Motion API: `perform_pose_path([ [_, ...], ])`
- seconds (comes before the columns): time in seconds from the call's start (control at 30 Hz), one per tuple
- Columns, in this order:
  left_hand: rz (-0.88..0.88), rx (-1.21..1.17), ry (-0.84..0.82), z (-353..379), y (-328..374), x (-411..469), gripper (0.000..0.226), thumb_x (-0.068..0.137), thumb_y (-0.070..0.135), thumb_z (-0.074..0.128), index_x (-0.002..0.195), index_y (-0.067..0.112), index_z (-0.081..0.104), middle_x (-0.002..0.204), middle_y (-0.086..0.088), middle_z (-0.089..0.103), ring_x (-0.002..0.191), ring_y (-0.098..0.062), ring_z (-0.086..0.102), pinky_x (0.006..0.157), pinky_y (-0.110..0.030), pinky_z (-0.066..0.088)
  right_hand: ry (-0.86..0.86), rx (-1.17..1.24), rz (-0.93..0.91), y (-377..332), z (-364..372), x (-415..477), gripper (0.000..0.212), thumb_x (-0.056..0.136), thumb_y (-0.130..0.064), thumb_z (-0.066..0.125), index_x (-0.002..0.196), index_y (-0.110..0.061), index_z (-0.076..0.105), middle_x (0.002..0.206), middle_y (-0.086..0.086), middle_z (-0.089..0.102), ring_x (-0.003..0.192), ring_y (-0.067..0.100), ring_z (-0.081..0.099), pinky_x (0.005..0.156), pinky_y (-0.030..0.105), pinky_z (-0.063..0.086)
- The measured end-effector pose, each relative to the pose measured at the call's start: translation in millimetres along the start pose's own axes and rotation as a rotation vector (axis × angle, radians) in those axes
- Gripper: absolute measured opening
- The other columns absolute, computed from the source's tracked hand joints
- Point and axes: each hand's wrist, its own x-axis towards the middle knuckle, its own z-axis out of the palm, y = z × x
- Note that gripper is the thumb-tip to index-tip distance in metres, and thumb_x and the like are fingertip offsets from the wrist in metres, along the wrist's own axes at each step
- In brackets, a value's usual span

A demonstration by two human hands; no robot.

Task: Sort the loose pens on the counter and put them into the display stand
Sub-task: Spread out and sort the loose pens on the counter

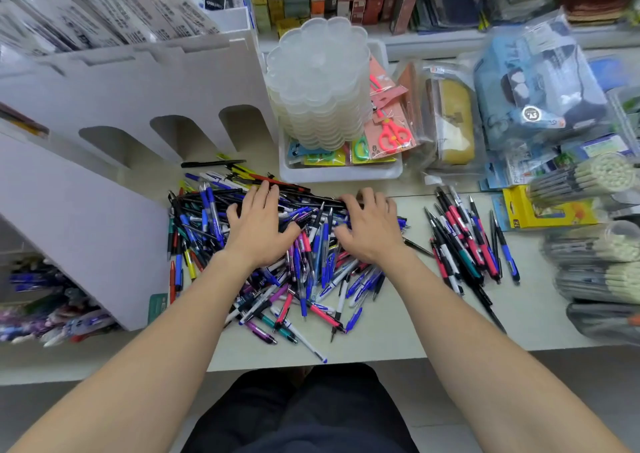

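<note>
Entry: pen sorting, early stage by judgement. Main item: pile of loose pens (277, 272), mixed blue, black, pink, purple and teal barrels lying crossed on the worktop (398, 335). Left hand (258, 225) and right hand (370, 227): both palm-down on the far half of the pile, fingers spread wide and slightly bent, pressing on pens. No single pen is plainly gripped, and what lies under the palms cannot be told. Step in hand: raking through the pile to pick out matching pens. Right of the pile, apart from it: a sorted row of pens (464, 244), mostly pink-and-black, lying roughly parallel. Left of and behind the pile: white display stand (104, 106), stepped, with three arched openings facing the pile and filled pen slots (52, 307) at its low end. Next move calls for pinching one pen free of the tangle without dragging its neighbours, then carrying it right to the row or left to the stand. Behind the pile: white tray (339, 174) holding a stack of clear scalloped lids (318, 82) and packeted scissors (393, 134). Far right of the pile: bagged pencil cases (540, 82), tubs of pencils (595, 175). Obstruction: the stand's slanted side panel touches the pile's left edge.
</note>
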Motion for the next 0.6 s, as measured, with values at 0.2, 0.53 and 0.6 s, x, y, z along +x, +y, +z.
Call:
perform_pose_path([
  [0.2, 0.28, 0.071, 0.107, 6.3, 28.9, -21.1, 0.075, 0.089, 0.06, 0.052, 0.151, 0.019, 0.047, 0.153, -0.002, 0.044, 0.145, -0.027, 0.034, 0.119, -0.053, 0.028, -0.241, 0.033, 0.119, 20.8, -15.9, -23.4, 0.095, 0.072, -0.047, 0.066, 0.156, -0.03, 0.025, 0.137, 0.009, 0.034, 0.125, 0.036, 0.036, 0.101, 0.051, 0.039],
  [0.53, 0.234, 0.364, -0.017, 69.0, 98.3, -55.8, 0.119, 0.074, 0.085, 0.066, 0.16, 0.015, 0.026, 0.162, -0.014, 0.028, 0.144, -0.037, 0.033, 0.117, -0.05, 0.033, -0.002, 0.052, 0.13, 69.7, 14.7, -74.1, 0.048, 0.107, -0.029, 0.055, 0.15, -0.012, 0.041, 0.124, 0.017, 0.046, 0.104, 0.035, 0.044, 0.09, 0.047, 0.044],
  [0.6, 0.224, 0.344, 0.031, 71.2, 105.6, -57.5, 0.106, 0.074, 0.081, 0.067, 0.151, 0.014, 0.038, 0.154, -0.015, 0.034, 0.136, -0.037, 0.038, 0.111, -0.049, 0.036, 0.042, 0.082, 0.151, 76.3, 17.8, -84.9, 0.043, 0.108, -0.028, 0.055, 0.146, -0.011, 0.047, 0.12, 0.017, 0.049, 0.101, 0.033, 0.045, 0.087, 0.045, 0.045],
])
